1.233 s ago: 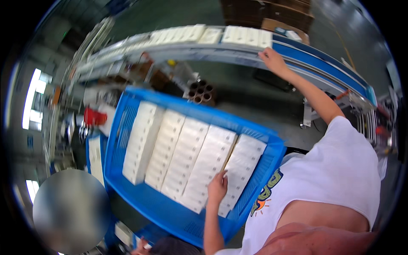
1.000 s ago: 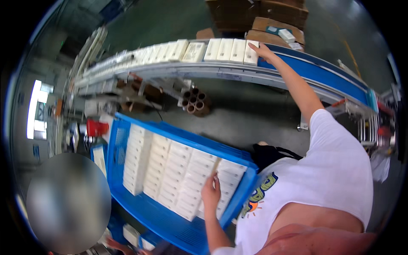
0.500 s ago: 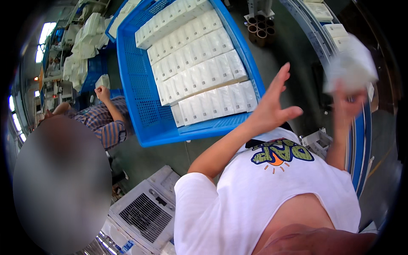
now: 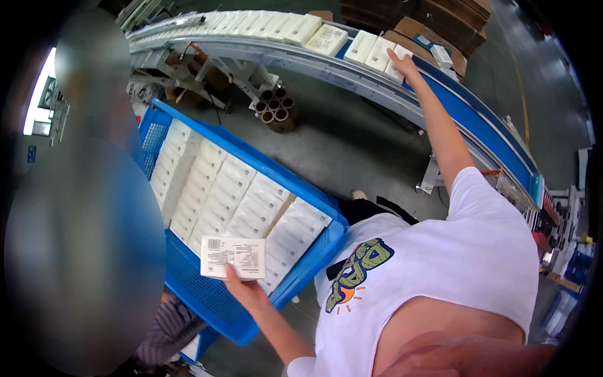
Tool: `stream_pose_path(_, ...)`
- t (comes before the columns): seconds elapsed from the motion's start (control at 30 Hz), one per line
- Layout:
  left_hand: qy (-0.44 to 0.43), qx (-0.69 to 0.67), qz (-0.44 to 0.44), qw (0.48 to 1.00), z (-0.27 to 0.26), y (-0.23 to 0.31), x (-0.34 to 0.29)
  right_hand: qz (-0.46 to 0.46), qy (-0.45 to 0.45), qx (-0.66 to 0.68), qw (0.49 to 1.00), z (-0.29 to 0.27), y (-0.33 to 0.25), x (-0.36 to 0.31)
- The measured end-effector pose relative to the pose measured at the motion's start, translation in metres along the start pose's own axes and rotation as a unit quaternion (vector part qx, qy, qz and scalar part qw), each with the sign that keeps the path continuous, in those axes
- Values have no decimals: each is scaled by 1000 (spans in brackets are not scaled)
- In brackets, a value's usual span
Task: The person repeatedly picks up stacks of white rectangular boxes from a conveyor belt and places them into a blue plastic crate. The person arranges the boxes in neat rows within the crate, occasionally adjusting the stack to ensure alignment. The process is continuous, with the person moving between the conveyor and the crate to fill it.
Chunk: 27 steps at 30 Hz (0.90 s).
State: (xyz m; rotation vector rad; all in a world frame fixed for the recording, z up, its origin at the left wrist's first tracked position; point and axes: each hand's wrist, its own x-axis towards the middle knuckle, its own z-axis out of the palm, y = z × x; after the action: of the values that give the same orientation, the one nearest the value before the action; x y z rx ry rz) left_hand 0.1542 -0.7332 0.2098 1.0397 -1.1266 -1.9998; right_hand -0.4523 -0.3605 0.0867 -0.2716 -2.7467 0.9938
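Note:
My left hand [image 4: 244,288] grips a white soft pack [image 4: 233,256], apparently tissues, with fine print and a barcode on its upper face. It is held over the near end of a large blue plastic crate [image 4: 213,323]. Rows of similar white packs [image 4: 217,188] stand packed on edge inside the crate. Far to the right, my outstretched right hand [image 4: 403,64] closes on the end pack [image 4: 394,69] of a short group on the conveyor. The hand partly covers that pack.
The curved conveyor [image 4: 452,103] has a blue belt and carries a long line of white packs [image 4: 251,24]. Brown tubes [image 4: 275,108] stand bundled on the floor beneath it. Cardboard boxes [image 4: 414,41] lie beyond. A person in a striped shirt [image 4: 166,330] is beside the crate.
The view has turned toward the conveyor. My left hand, previously open and empty, now holds a pack over the crate. My right hand, which held a blurred white pack, is now at the belt.

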Motion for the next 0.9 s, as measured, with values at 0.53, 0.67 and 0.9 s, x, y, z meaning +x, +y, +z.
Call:
stream_pose_path(0.53, 185, 522, 12, 832, -199, 95, -24, -390, -466, 190, 771, -53, -328, -428)
stream_pose_path(0.67, 176, 710, -31, 681, -192, 97, -2, -307, -731, 49, 607, 43, -320, -630)
stream_pose_path(0.9, 14, 790, -180, 586, -243, 7, 82, -280, -687, 127, 659, 156, -218, -771)
